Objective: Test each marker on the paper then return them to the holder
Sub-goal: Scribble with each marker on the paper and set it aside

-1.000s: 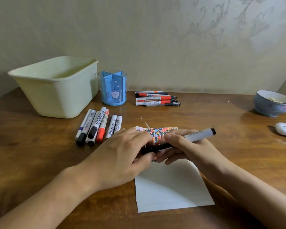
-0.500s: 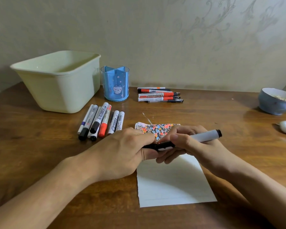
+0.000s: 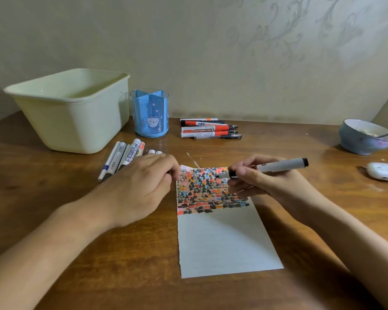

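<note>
Mid-task: right hand (image 3: 253, 177) pinches uncapped grey marker (image 3: 278, 167), tip over scribbled paper (image 3: 222, 238). Left hand (image 3: 141, 184) curled beside paper, contents unclear. Blue holder (image 3: 150, 115) behind paper empty; marker rows (image 3: 123, 157) unreturned.

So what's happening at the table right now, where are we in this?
A person is testing markers. The right hand holds an uncapped grey marker, tip over the top of the paper, which is already crowded with coloured test marks. The left hand is curled beside the paper's left edge; whether it holds the cap cannot be seen. The blue holder shows no markers inside: one group lies before it, another to its right.
</note>
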{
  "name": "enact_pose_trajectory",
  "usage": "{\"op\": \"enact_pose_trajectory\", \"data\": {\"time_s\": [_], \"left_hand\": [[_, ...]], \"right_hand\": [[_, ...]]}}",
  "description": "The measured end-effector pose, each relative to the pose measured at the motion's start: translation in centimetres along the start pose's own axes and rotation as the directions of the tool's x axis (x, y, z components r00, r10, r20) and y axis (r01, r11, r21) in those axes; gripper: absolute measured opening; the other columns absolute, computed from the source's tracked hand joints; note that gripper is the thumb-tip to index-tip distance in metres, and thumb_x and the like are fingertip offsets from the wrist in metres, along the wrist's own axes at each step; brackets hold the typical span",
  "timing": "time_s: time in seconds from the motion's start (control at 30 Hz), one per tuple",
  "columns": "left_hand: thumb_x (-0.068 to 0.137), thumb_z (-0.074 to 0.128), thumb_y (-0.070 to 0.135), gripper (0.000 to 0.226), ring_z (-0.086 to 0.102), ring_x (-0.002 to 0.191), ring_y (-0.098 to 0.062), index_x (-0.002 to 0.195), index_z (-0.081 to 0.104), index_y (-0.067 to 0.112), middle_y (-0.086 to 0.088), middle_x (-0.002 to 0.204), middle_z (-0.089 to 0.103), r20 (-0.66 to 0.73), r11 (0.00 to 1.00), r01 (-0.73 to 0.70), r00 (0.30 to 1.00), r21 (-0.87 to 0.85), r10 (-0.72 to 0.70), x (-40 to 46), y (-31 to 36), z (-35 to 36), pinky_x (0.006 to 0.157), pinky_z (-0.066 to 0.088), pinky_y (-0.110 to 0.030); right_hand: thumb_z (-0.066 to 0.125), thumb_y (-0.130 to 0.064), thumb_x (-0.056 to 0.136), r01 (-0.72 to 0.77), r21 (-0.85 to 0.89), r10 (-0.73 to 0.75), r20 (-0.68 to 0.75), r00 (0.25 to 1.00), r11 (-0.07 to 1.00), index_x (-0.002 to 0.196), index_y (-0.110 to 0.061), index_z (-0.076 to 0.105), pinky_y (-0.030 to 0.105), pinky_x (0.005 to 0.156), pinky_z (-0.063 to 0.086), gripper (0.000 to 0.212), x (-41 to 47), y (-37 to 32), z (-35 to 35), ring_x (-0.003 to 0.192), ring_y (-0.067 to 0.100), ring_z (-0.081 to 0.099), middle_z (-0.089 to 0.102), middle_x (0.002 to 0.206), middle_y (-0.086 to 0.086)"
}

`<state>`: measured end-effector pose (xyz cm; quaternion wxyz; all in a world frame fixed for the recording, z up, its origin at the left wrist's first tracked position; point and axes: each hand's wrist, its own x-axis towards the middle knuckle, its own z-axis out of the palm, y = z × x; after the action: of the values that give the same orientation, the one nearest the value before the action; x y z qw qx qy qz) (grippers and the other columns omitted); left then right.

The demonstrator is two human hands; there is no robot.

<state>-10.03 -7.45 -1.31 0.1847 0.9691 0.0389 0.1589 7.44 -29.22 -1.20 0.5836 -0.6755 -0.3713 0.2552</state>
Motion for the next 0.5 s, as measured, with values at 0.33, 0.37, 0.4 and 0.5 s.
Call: {"op": "enact_pose_trajectory", "data": {"time_s": [0.33, 0.37, 0.4, 0.5], "left_hand": [[0.059, 0.028, 0.102, 0.101, 0.02, 0.102, -0.009, 0.148, 0.014, 0.056, 0.015, 0.108, 0.024, 0.333, 0.916, -0.054, 0.939, 0.397, -0.088, -0.5, 0.4, 1.1, 0.091, 0.025, -0.028], [0.059, 0.029, 0.101, 0.102, 0.019, 0.102, -0.009, 0.149, 0.015, 0.055, 0.014, 0.109, 0.024, 0.325, 0.913, -0.047, 0.941, 0.405, -0.095, -0.5, 0.5, 1.1, 0.09, 0.023, -0.028], [0.06, 0.029, 0.101, 0.103, 0.018, 0.104, -0.01, 0.15, 0.016, 0.053, 0.013, 0.109, 0.023, 0.315, 0.912, -0.039, 0.944, 0.409, -0.101, -0.5, 0.5, 1.0, 0.091, 0.022, -0.028], [0.058, 0.026, 0.102, 0.105, 0.018, 0.107, -0.014, 0.15, 0.017, 0.051, 0.013, 0.108, 0.02, 0.316, 0.907, -0.015, 0.94, 0.422, -0.131, -0.4, 0.6, 0.8, 0.101, 0.024, -0.032]], "right_hand": [[0.072, -0.025, 0.082, 0.118, -0.185, -0.104, 0.083, 0.991, 0.976, 0.094, -0.007, 0.07, 0.04, 0.068, 0.06, 0.021, 0.0, 1.6, 1.2, 0.073, 0.026, 0.073, 0.074, 0.08, 0.014], [0.071, -0.026, 0.082, 0.119, -0.209, -0.101, 0.095, 0.99, 0.971, 0.095, -0.007, 0.07, 0.04, 0.069, 0.061, 0.023, 0.0, 1.6, 1.2, 0.074, 0.026, 0.074, 0.075, 0.082, 0.013], [0.071, -0.027, 0.081, 0.12, -0.226, -0.098, 0.107, 0.989, 0.967, 0.097, -0.008, 0.07, 0.041, 0.07, 0.062, 0.025, -0.1, 1.6, 1.3, 0.077, 0.026, 0.075, 0.075, 0.084, 0.012], [0.075, -0.019, 0.083, 0.147, -0.268, -0.117, 0.124, 0.985, 0.952, 0.099, -0.012, 0.073, 0.037, 0.069, 0.063, 0.018, -0.1, 1.6, 1.6, 0.079, 0.023, 0.075, 0.076, 0.088, 0.007]]}}
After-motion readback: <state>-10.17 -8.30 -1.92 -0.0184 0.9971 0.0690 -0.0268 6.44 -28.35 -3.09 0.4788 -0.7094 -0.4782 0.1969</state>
